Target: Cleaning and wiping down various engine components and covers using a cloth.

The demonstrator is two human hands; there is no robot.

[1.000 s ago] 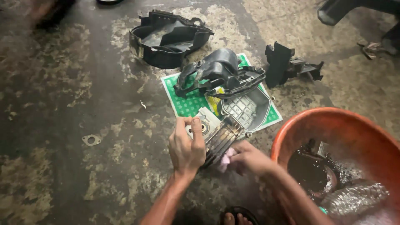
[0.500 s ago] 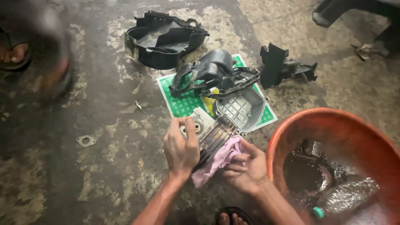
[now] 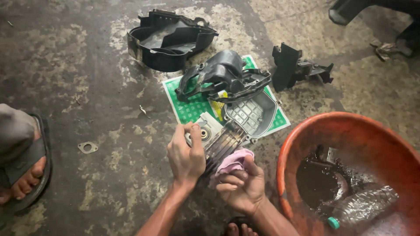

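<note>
The left hand [image 3: 186, 154] is closed around the near end of a finned metal part [image 3: 223, 144], with the fingers curled over its top edge. The right hand [image 3: 239, 185] is closed on a pink rag [image 3: 232, 161], which is pressed against the near right side of the finned part. The finned part is held low over the floor [image 3: 87, 87], at the near edge of a green sheet [image 3: 192, 109]. A grey metal cover [image 3: 251, 113] and a black plastic housing [image 3: 223, 76] are laid on the sheet. A larger black shroud [image 3: 168, 37] and a black bracket [image 3: 297, 67] are placed beyond. An orange basin [image 3: 350, 131] with dark liquid and a bottle [image 3: 363, 205] is set just right of the hands. A small gasket [image 3: 87, 147] lies on the floor at left, near another person's sandalled foot [image 3: 24, 175].
</note>
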